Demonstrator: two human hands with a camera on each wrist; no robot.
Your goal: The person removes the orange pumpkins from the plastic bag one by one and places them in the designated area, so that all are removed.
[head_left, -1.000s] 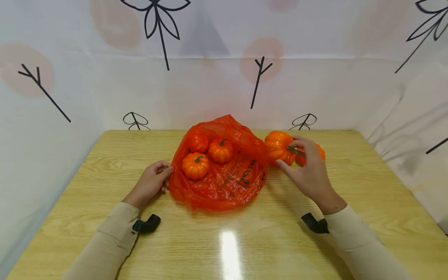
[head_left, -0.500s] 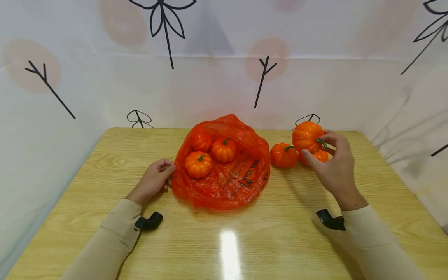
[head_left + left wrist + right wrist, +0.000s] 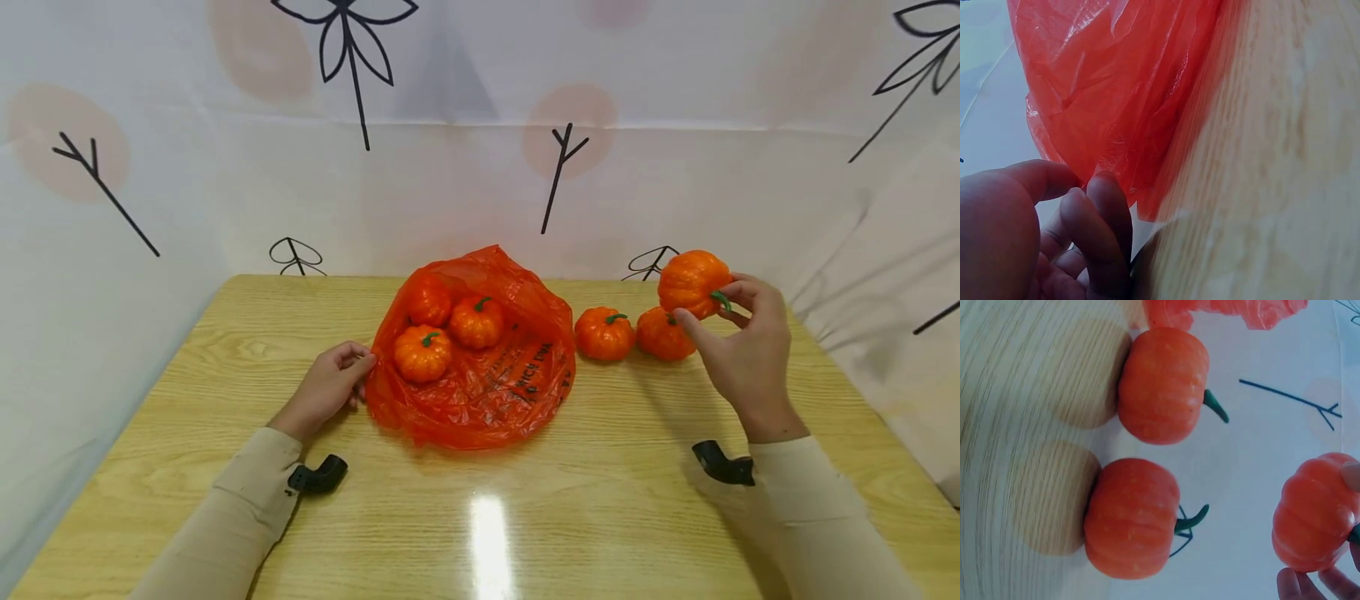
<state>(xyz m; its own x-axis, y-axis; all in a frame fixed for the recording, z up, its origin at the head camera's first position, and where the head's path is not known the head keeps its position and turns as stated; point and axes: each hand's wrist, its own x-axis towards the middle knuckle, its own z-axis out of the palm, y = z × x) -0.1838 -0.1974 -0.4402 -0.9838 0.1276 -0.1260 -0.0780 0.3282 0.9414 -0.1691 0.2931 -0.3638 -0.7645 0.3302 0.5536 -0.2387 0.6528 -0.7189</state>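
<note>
An orange toy pumpkin [image 3: 692, 283] with a green stem is held up off the table by my right hand [image 3: 750, 350], thumb and fingers around its sides. Just left of it, two more pumpkins sit upright on the table, a nearer-to-the-bag one [image 3: 603, 335] and another pumpkin [image 3: 663, 337] partly behind the held one. My left hand [image 3: 330, 385] pinches the left edge of a red plastic bag [image 3: 480, 421], thumb against fingertip in the left wrist view. Inside the spread bag rest three pumpkins, one [image 3: 422, 353] in front and two behind.
The wooden table [image 3: 585, 517] runs back to a white patterned cloth wall [image 3: 450, 192]. A black wrist-camera mount sticks out from each sleeve, the left mount [image 3: 318, 475] and the right mount [image 3: 722, 463].
My right hand has lifted the pumpkin from beside the bag and carried it right and up, uncovering the two pumpkins on the table. The left hand keeps its hold on the bag.
</note>
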